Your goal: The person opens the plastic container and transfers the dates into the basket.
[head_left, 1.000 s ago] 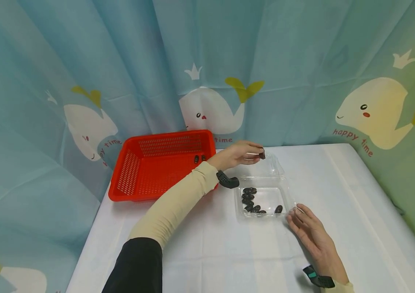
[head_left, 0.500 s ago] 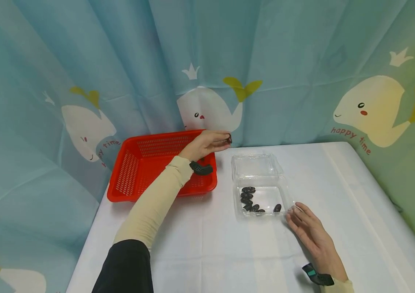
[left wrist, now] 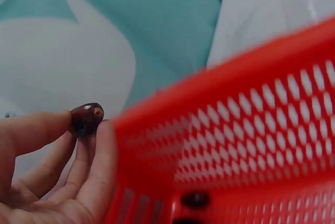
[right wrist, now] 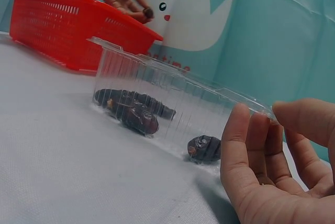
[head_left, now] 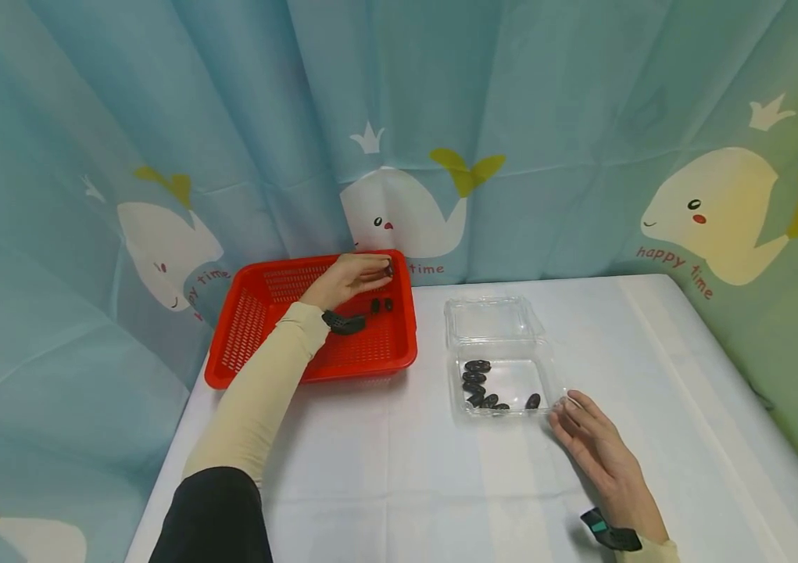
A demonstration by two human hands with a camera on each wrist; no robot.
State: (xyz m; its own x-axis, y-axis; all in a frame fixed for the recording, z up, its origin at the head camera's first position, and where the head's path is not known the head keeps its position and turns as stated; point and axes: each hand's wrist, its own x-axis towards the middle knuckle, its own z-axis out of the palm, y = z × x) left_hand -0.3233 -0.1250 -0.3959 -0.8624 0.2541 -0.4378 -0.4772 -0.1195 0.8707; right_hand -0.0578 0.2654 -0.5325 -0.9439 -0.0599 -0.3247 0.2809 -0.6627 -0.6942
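Observation:
My left hand (head_left: 349, 280) pinches a dark, shiny date (left wrist: 86, 119) between thumb and fingertips. It is over the back right part of a red plastic basket (head_left: 409, 340). Two more dates (head_left: 375, 306) lie inside the basket, below the hand. To the right stands a clear plastic clamshell box (head_left: 455, 391) with its lid (head_left: 490, 317) folded back. Several dates (head_left: 474, 378) line its left and front sides, and a single date (head_left: 533, 401) lies near its front right corner. At that corner my right hand (head_left: 606, 461) pinches the rim between thumb and fingers.
A white cloth (head_left: 441, 485) covers the table. Behind it and at both sides hangs a blue-green curtain (head_left: 553, 156) printed with whales. The basket's raised walls stand close to the box's left side.
My left hand has carried the date leftwards from above the box's lid to over the basket. The right hand and the box have stayed in place.

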